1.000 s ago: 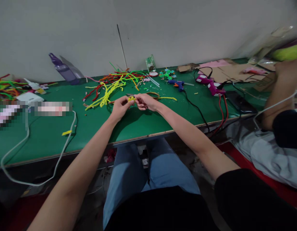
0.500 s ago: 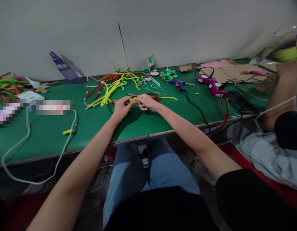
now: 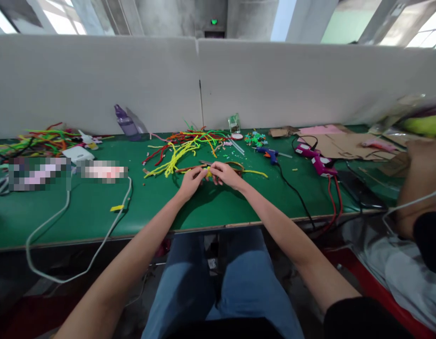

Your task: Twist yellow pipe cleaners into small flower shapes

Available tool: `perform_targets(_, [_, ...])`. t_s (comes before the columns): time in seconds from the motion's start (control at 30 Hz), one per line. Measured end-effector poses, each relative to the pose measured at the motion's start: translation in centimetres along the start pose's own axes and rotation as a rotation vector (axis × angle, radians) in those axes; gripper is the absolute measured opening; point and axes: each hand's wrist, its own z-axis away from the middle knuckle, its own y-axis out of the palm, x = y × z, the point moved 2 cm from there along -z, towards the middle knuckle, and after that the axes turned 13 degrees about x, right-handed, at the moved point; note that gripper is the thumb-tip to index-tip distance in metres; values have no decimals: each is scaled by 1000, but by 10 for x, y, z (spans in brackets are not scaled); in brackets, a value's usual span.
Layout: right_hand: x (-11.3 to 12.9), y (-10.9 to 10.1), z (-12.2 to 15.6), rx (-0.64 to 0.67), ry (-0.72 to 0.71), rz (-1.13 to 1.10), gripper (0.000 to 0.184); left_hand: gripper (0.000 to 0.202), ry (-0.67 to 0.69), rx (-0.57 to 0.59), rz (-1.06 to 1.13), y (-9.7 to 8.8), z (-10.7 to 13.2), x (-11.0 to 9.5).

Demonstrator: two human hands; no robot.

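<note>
My left hand (image 3: 191, 181) and my right hand (image 3: 225, 173) meet over the green table (image 3: 80, 212), fingertips pinched together on a small yellow pipe-cleaner piece (image 3: 208, 174). A long yellow pipe cleaner (image 3: 254, 173) trails to the right from my right hand. Just behind my hands lies a pile of yellow, red, green and orange pipe cleaners (image 3: 181, 150), and a brown ring (image 3: 235, 165) rests beside my right hand.
A blue glue gun (image 3: 267, 152) and a pink glue gun (image 3: 317, 162) lie at the right with cords running over the table edge. A purple bottle (image 3: 125, 123) stands by the white partition. A white cable (image 3: 68, 212) loops at left. Another person's arm (image 3: 415, 188) is at far right.
The camera has tilted up, showing the top of the partition and the ceiling. My hands have stayed pinched on the yellow piece.
</note>
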Motion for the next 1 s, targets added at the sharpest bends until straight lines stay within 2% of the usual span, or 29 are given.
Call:
perform_targets(0.1, [-1,1,1,-36,34,38,20,36,-38,-21,83,-4,0,-2])
perform_targets(0.17, [1,3,2,-47,62,90,19,32,-63,47,0,-9,-2,-6])
perform_targets(0.3, [8,5,0,-114,69,162,18,32,-98,184,-6,-19,-6,-13])
perform_targets(0.37, [11,5,-4,-102,85,102,19,32,-92,146,16,-22,-8,-14])
perform_targets(0.47, [15,5,-9,46,127,-29,24,31,-111,47,161,-23,-9,-12])
perform_targets(0.5, [17,4,-11,75,131,-27,23,31,-119,52,180,-23,-10,-12])
perform_targets(0.57, [19,2,-13,90,156,-30,23,31,-133,106,176,-25,-11,-12])
perform_targets(0.67, [18,0,-19,235,243,-189,23,33,-100,265,89,-34,-14,-12])
perform_targets(0.73, [16,-1,-24,283,267,-278,24,34,-84,333,81,-42,-17,-10])
perform_targets(0.83, [10,-2,-33,309,251,-336,25,33,-75,353,107,-50,-17,-2])
perform_targets(0.93, [2,3,-37,369,283,-348,26,33,-84,388,138,-51,-14,10])
perform_targets(1.0, [-2,7,-36,365,309,-346,29,32,-113,379,170,-49,-11,17])
